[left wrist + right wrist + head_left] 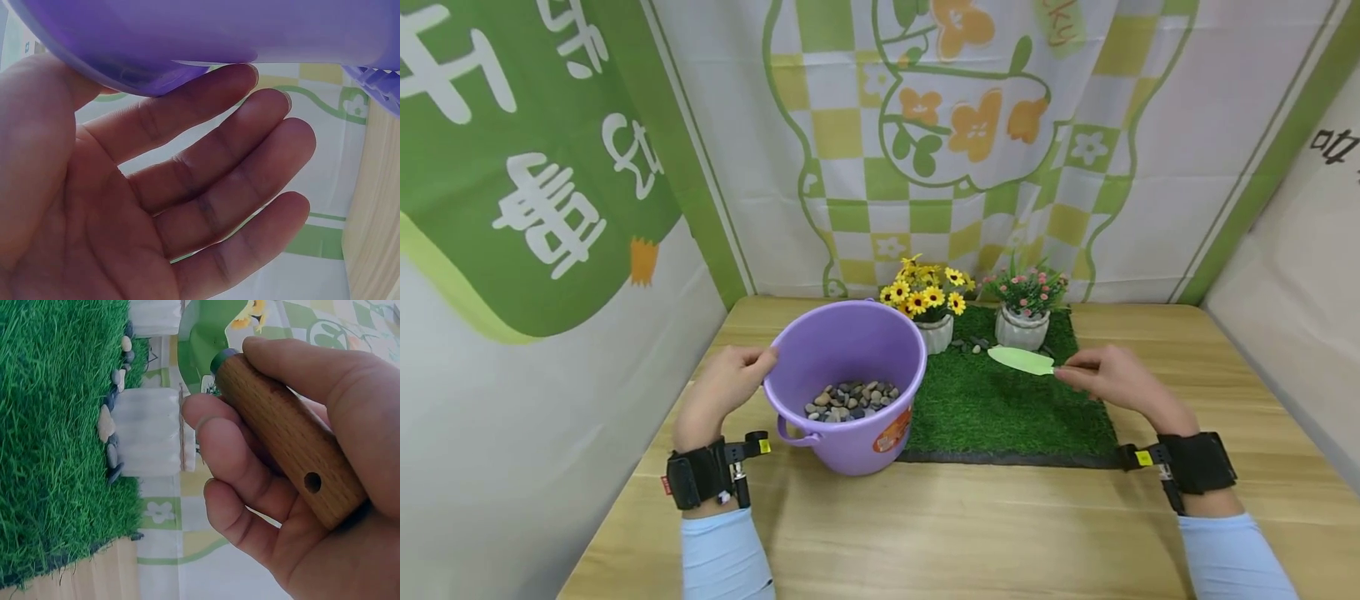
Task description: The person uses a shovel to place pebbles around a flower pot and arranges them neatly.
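A purple bucket stands on the table at the left, with several pebbles in its bottom. My left hand pinches the bucket's rim on its left side. In the left wrist view the index finger lies against the rim's outside and the other fingers stretch out below. My right hand grips a small garden trowel by its wooden handle. The trowel's light green blade points left, above the artificial grass mat.
Behind the mat's middle stand a white pot of yellow flowers and a white pot of pink flowers. Several small stones line the mat near the pots. A printed curtain hangs behind the wooden table.
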Demonstrator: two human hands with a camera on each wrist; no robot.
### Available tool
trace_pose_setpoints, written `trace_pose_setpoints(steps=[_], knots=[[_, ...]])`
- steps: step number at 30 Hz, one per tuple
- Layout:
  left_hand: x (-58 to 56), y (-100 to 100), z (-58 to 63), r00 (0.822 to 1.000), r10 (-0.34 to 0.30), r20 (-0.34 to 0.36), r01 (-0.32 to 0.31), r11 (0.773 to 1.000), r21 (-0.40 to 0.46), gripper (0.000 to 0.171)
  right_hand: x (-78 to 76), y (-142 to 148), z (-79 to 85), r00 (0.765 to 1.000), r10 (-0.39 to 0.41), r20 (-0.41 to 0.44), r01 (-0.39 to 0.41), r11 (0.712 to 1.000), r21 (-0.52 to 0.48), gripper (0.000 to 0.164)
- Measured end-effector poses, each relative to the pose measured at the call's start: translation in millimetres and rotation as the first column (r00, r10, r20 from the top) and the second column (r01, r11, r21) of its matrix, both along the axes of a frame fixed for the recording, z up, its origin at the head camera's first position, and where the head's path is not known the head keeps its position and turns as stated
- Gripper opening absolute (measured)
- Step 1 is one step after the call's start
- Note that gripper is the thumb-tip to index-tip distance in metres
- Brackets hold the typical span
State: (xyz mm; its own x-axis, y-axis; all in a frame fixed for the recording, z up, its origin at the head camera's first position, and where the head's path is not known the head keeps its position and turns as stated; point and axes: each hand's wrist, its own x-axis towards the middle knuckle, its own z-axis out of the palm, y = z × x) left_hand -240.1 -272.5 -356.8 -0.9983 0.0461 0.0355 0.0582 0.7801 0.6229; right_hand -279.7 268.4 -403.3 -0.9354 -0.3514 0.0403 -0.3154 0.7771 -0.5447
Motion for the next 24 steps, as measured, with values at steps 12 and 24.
trace_pose_setpoints(steps=[12,24], knots=[[-8.5,7,-0.2,1.0,-0.018,-0.006,0.019,0.998,0.062,0.041,-1.9,6,11.9,1.0,-0.007,-0.01,0.007,1.0,0.016,0.039],[0.8,0,0.6,1.0,-0.026,0.015,0.025,0.998,0.053,0.046,-7.8,-5,33.6,0.992,0.084,-0.096,-0.079,0.995,0.062,0.028]])
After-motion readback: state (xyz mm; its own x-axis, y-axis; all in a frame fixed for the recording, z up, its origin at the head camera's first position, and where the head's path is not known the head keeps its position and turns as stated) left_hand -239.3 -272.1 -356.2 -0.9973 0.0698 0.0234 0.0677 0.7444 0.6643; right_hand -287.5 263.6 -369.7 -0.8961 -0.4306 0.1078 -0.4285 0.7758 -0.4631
